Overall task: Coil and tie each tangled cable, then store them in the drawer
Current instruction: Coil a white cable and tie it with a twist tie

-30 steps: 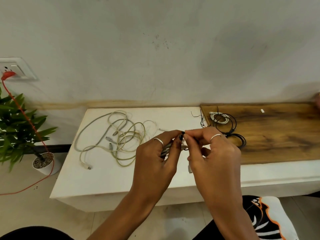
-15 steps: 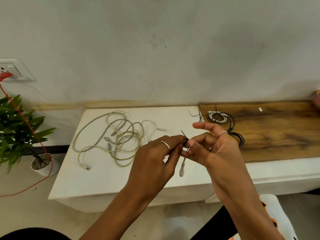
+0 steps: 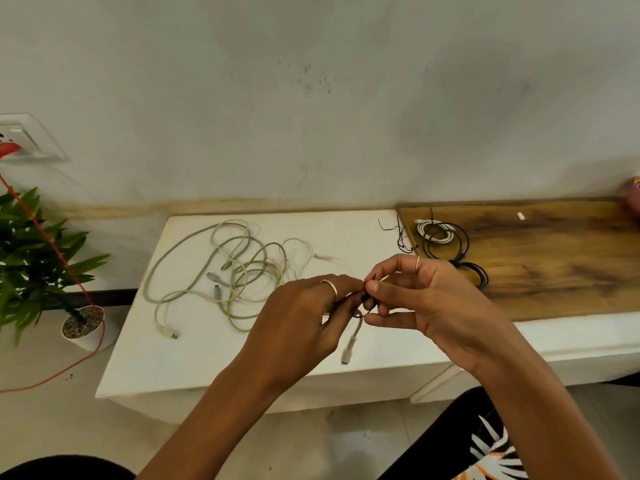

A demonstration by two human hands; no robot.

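My left hand (image 3: 298, 323) grips a coiled white cable, mostly hidden behind the fingers; its white plug end (image 3: 348, 351) hangs down below. My right hand (image 3: 426, 303) pinches a thin black tie (image 3: 367, 296) at the coil, thumb and forefinger together, right against my left fingertips. A tangle of pale grey-green cables (image 3: 228, 271) lies on the white table (image 3: 194, 355) to the left of my hands. Coiled white and black cables (image 3: 440, 237) rest on the wooden top (image 3: 554, 265) behind my right hand.
Loose thin black ties (image 3: 401, 237) lie at the seam between white table and wooden top. A potted plant (image 3: 31, 268) stands on the floor at left, with a red cord (image 3: 52, 244) running from a wall socket (image 3: 24, 140). A small white piece (image 3: 520, 215) sits on the wood.
Both hands have lowered slightly and spread; my right hand turned palm inward and now pinches the tie lower, while the white plug end has dropped free below the hands.
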